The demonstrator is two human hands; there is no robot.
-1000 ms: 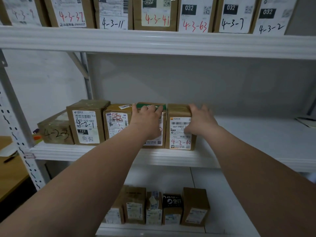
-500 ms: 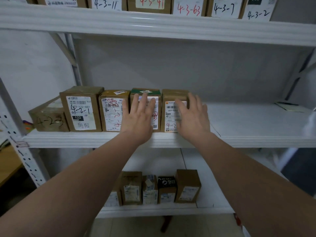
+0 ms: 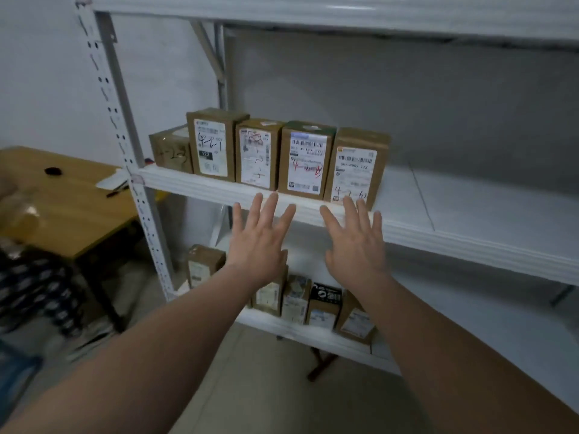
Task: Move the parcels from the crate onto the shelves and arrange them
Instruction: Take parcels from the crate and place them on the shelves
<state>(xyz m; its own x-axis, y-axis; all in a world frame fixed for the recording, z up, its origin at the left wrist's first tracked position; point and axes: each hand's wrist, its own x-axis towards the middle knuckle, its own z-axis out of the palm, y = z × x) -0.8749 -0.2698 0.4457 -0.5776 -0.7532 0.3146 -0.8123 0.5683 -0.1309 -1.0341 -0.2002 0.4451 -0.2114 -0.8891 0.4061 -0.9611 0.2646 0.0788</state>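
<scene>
Cardboard parcels (image 3: 307, 161) stand released on the shelf (image 3: 438, 239); left hand (image 3: 260, 242) and right hand (image 3: 355, 245) have withdrawn, fingers spread.

"122" and "4-2-1" on one parcel (image 3: 211, 147)

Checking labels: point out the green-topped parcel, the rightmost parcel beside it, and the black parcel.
green-topped parcel (image 3: 306, 166): head view, label.
rightmost parcel (image 3: 354, 173): head view, label.
black parcel (image 3: 326, 294): head view, front face.

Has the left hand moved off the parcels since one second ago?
Yes. The left hand has pulled back from the green-topped parcel and is now mostly below the shelf edge.
</scene>
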